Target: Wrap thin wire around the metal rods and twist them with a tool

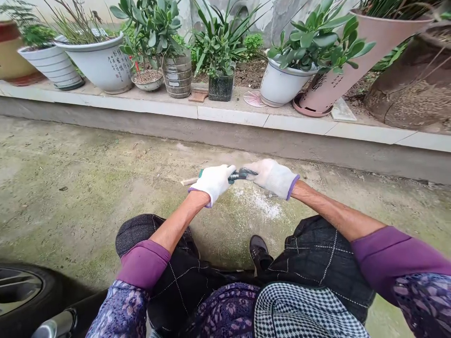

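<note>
Black checked trousers cover my knees at lower frame. At centre, my white-gloved left hand is clamped round a thin pale stick; my white-gloved right hand curls beside a dark ridged piece, its hold I cannot tell. White crumbs lie below; white-edged ledge above.

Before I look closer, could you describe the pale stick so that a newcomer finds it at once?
Find the tiled ledge under the potted plants, then look down to the gloved left hand. The pale stick pokes out of it, away from the right hand; its light colour sets it apart from the dark piece between the hands.
</note>
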Demonstrator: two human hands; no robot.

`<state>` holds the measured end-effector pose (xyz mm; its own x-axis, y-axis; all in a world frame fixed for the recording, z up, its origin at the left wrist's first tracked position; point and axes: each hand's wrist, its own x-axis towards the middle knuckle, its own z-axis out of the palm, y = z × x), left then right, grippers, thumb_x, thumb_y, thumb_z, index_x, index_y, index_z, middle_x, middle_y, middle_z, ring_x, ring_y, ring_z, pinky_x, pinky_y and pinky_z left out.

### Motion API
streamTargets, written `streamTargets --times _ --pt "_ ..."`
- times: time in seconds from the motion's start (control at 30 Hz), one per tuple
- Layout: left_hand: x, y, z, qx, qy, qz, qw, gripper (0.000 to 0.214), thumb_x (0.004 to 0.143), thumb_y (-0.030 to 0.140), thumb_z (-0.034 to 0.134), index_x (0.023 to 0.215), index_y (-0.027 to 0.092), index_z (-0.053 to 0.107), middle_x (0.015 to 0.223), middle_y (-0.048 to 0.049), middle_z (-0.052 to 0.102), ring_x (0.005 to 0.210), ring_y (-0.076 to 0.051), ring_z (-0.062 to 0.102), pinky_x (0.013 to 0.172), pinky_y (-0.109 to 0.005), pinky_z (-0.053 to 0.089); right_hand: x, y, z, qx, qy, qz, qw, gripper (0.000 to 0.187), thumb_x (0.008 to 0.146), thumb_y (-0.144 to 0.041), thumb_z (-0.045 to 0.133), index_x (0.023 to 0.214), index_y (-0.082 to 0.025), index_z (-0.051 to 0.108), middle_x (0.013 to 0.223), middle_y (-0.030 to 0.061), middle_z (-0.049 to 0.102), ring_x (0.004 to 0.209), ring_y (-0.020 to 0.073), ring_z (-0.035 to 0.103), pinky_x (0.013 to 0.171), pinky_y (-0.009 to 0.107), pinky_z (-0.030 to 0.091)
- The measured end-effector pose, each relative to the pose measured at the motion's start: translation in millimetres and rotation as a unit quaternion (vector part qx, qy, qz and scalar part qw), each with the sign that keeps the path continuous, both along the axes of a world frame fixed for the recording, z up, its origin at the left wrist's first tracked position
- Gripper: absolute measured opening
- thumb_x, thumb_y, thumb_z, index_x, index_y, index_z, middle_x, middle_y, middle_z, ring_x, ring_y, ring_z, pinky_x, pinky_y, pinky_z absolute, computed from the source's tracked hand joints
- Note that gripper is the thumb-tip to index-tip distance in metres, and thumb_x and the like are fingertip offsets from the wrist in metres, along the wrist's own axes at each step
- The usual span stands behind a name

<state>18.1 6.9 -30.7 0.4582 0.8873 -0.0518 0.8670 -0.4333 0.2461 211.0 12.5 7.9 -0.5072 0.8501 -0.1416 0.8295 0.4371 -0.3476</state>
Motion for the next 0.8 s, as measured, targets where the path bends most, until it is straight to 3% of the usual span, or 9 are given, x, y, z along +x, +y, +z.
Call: streamTargets --times 0.1,0.17,0.3,0.4,0.5,0.63,0.8 --pt "1 3 -6.7 -0.064 -0.105 -0.05 0.991 0.03 0.076 0.03 0.07 0.105 0.023 0.068 0.093 -0.0032 0.071 0.083 -0.021 0.066 0.076 -0.029 0.049 6 10 5.2 -0.051 0.082 -0.013 0.995 0.023 0.085 -0.029 0.052 0.084 -0.02 0.073 0.079 0.0015 0.07 0.068 0.0142 0.057 0.066 0.026 0.041" --pt "-1 3 -5.2 -0.111 -0.215 -0.051 0.969 0.033 0.069 0.029 0.075 0.1 0.02 0.068 0.087 -0.0005 0.07 0.078 -0.017 0.064 0.073 -0.027 0.05 10 17 7.9 -0.108 0.157 -0.026 0.981 0.021 0.081 -0.027 0.053 0.08 -0.018 0.072 0.08 0.0017 0.069 0.07 0.0136 0.056 0.067 0.026 0.043" --pt "-5 -5 13.5 -0.214 -0.358 0.014 0.909 0.032 0.07 0.031 0.074 0.097 0.016 0.066 0.076 0.001 0.064 0.061 -0.01 0.057 0.055 -0.023 0.047 14 19 7.4 -0.209 0.251 -0.056 0.944 0.022 0.074 -0.035 0.059 0.08 -0.016 0.068 0.064 -0.002 0.055 0.055 0.0097 0.042 0.05 0.023 0.034" --pt "-5 -8 21.6 -0.225 -0.398 0.076 0.886 0.031 0.073 0.031 0.071 0.099 0.016 0.064 0.076 0.0005 0.064 0.055 -0.008 0.055 0.049 -0.021 0.045 9 12 2.2 -0.223 0.264 -0.078 0.935 0.024 0.076 -0.036 0.055 0.085 -0.017 0.067 0.055 -0.0056 0.044 0.047 0.0076 0.031 0.043 0.022 0.026" --pt "-3 -5 15.7 -0.145 -0.39 0.093 0.905 0.026 0.073 0.03 0.072 0.092 0.016 0.062 0.078 0.0004 0.065 0.062 -0.01 0.056 0.056 -0.021 0.046 1 4 -4.7 -0.226 0.307 -0.099 0.919 0.022 0.075 -0.033 0.056 0.085 -0.016 0.065 0.054 -0.0058 0.043 0.047 0.0067 0.033 0.045 0.021 0.026" --pt "2 -4 5.9 -0.02 -0.286 0.098 0.953 0.023 0.076 0.032 0.071 0.095 0.019 0.063 0.088 -0.0015 0.07 0.079 -0.016 0.063 0.073 -0.026 0.049 -5 0 -18.9 -0.279 0.358 -0.109 0.884 0.025 0.073 -0.041 0.066 0.085 -0.019 0.062 0.054 -0.0057 0.045 0.045 0.0075 0.034 0.042 0.022 0.023" --pt "4 -13 7.6 0.028 -0.174 0.099 0.979 0.024 0.083 0.032 0.065 0.104 0.022 0.065 0.104 -0.0068 0.071 0.093 -0.023 0.067 0.084 -0.032 0.05 -11 -1 -42.9 -0.306 0.457 -0.181 0.816 0.041 0.067 -0.052 0.076 0.077 -0.022 0.049 0.052 -0.0092 0.037 0.043 0.0063 0.028 0.04 0.022 0.021"
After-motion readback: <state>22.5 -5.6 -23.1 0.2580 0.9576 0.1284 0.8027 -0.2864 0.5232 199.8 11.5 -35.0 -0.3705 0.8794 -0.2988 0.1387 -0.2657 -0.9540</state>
